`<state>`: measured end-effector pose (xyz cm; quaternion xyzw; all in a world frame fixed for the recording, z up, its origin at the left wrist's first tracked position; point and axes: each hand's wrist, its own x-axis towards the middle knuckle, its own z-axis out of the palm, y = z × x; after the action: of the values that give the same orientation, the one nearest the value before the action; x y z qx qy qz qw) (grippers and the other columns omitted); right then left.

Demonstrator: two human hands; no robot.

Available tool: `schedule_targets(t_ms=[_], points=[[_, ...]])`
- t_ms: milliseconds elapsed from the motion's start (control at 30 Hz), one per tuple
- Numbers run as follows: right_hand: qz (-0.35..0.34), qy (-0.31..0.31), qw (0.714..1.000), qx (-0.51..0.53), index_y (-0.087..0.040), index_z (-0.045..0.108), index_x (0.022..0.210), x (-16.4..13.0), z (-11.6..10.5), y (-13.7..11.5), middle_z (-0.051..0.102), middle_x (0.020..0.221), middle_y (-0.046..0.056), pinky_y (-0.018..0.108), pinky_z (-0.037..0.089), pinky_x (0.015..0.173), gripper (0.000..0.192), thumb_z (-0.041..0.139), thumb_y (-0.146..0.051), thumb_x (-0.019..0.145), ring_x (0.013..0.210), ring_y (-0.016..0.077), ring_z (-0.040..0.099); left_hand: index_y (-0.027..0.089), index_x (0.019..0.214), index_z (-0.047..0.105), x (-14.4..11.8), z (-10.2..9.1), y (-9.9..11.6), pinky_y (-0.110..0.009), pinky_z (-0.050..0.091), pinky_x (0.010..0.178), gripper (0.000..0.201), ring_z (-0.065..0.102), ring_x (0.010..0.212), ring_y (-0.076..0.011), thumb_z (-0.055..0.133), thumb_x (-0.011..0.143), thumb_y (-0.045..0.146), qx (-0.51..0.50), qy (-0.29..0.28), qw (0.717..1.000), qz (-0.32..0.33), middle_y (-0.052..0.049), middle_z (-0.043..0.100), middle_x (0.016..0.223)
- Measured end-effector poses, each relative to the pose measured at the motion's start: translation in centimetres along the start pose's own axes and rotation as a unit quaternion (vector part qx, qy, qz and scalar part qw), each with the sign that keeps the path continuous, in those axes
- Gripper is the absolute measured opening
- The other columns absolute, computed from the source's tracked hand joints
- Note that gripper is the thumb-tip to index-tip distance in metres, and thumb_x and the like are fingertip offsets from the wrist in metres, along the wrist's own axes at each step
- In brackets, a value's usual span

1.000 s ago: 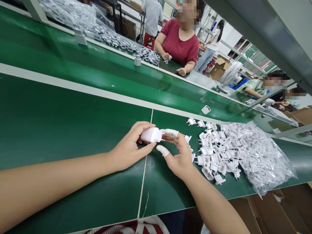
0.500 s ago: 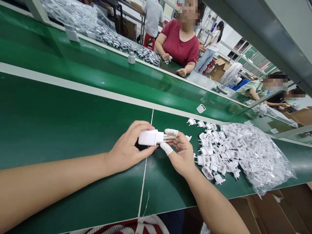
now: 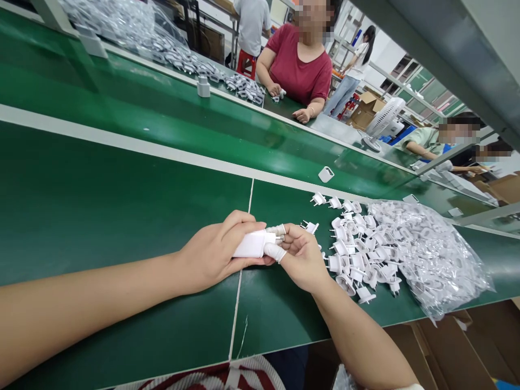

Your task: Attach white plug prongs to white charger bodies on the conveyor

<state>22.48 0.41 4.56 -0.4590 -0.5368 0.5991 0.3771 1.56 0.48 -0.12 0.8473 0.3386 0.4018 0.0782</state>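
Observation:
In the head view, my left hand (image 3: 213, 252) is closed around the body of a white charger (image 3: 248, 245), lying sideways with its prongs to the right. My right hand (image 3: 303, 260), with white finger cots on thumb and a finger, grips the charger's plug end from both sides. The prong tips point toward my right palm. Close to the right hand, a loose white plug piece (image 3: 311, 227) lies on the green bench (image 3: 162, 189). Right of it spreads a pile of white two-pin plug pieces (image 3: 359, 260).
A clear plastic bag (image 3: 442, 265) of plug pieces lies at the right. Beyond a pale rail, the green conveyor belt (image 3: 170, 135) carries white housings (image 3: 325, 174). Across it sits a person in a red shirt (image 3: 303, 70). Cardboard boxes (image 3: 450, 352) stand below the bench at right.
My right thumb and finger have moved from the prongs onto the plug's base, pressed against the charger. Both hands dropped slightly. The housings on the belt shifted left.

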Motion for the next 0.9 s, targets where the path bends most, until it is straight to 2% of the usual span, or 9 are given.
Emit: schedule_targets(t_ms=[133,233,333,433,567,667,767,833,900], points=[[0.034,-0.007,0.999,0.005,-0.022,0.062,0.082,0.0,-0.1,0.4,0.069,0.073,-0.003,0.026,0.059,0.058,0.041,0.096,-0.033,0.061,0.059,0.0134,0.067,0.019,0.138,0.045,-0.1,0.1,1.0,-0.03,0.051,0.055,0.048,0.064,0.073,-0.02,0.043,0.106,0.056,0.055,-0.006,0.998,-0.001,-0.012,0.057,0.112],[0.044,-0.014,0.999,0.008,-0.021,0.063,0.083,-0.2,-0.1,0.3,0.068,0.07,-0.004,0.025,0.059,0.057,0.042,0.097,-0.031,0.06,0.056,0.0125,0.066,0.018,0.136,0.043,-0.1,0.3,1.6,-0.029,0.051,0.053,0.046,0.063,0.07,-0.0188,0.039,0.107,0.054,0.06,-0.015,0.998,-0.001,-0.011,0.056,0.11],[0.037,-0.014,0.999,0.013,-0.021,0.064,0.084,-0.3,0.1,0.1,0.068,0.072,-0.003,0.026,0.059,0.057,0.04,0.096,-0.031,0.061,0.057,0.012,0.065,0.019,0.139,0.04,-0.2,0.4,1.8,-0.03,0.054,0.058,0.045,0.065,0.077,-0.0209,0.042,0.108,0.051,0.032,-0.016,0.999,-0.014,-0.013,0.055,0.114],[0.023,0.016,1.0,0.013,-0.021,0.063,0.083,-0.2,0.3,0.0,0.067,0.073,-0.003,0.025,0.058,0.056,0.043,0.096,-0.033,0.06,0.059,0.0119,0.064,0.023,0.145,0.036,-0.1,0.4,1.3,-0.033,0.058,0.071,0.047,0.065,0.095,-0.0245,0.047,0.107,0.048,-0.044,-0.022,0.998,-0.046,-0.015,0.051,0.125],[0.039,0.039,0.998,0.032,-0.021,0.062,0.086,0.1,0.3,-0.2,0.07,0.072,-0.002,0.026,0.06,0.058,0.049,0.096,-0.044,0.059,0.057,0.013,0.068,0.029,0.156,0.026,0.4,-0.2,0.2,-0.038,0.057,0.089,0.058,0.058,0.118,-0.0276,0.052,0.105,0.039,-0.134,-0.08,0.984,-0.088,-0.016,0.044,0.142],[0.042,0.028,0.998,0.041,-0.021,0.062,0.086,0.1,0.2,-0.4,0.071,0.067,-0.001,0.026,0.06,0.059,0.051,0.093,-0.055,0.063,0.056,0.014,0.07,0.03,0.152,0.039,0.8,-0.8,-0.5,-0.045,0.051,0.101,0.05,0.054,0.124,-0.0298,0.053,0.105,0.038,-0.12,-0.098,0.985,-0.07,-0.013,0.05,0.142],[0.035,0.003,0.999,0.035,-0.02,0.064,0.086,0.1,-0.1,-0.6,0.073,0.068,0.001,0.027,0.061,0.061,0.052,0.084,-0.066,0.071,0.061,0.0166,0.074,0.028,0.142,0.055,1.2,-1.3,-0.8,-0.051,0.046,0.107,0.044,0.052,0.124,-0.0327,0.06,0.101,0.042,-0.078,-0.087,0.992,-0.052,-0.012,0.058,0.135],[0.033,-0.028,0.999,0.02,-0.02,0.067,0.091,0.3,-0.8,-0.8,0.076,0.077,0.004,0.03,0.062,0.066,0.052,0.076,-0.07,0.078,0.07,0.0193,0.077,0.028,0.137,0.061,1.6,-1.5,-0.9,-0.051,0.047,0.106,0.042,0.054,0.121,-0.0325,0.063,0.099,0.043,-0.072,-0.074,0.992,-0.067,-0.012,0.061,0.13],[0.007,-0.017,1.0,-0.019,-0.021,0.068,0.103,0.6,-1.9,-1.3,0.078,0.09,0.006,0.031,0.061,0.068,0.049,0.071,-0.067,0.084,0.079,0.02,0.077,0.027,0.132,0.066,2.2,-1.7,-1.3,-0.049,0.048,0.105,0.043,0.057,0.118,-0.0319,0.068,0.094,0.048,-0.091,-0.059,0.987,-0.116,-0.011,0.062,0.127]])
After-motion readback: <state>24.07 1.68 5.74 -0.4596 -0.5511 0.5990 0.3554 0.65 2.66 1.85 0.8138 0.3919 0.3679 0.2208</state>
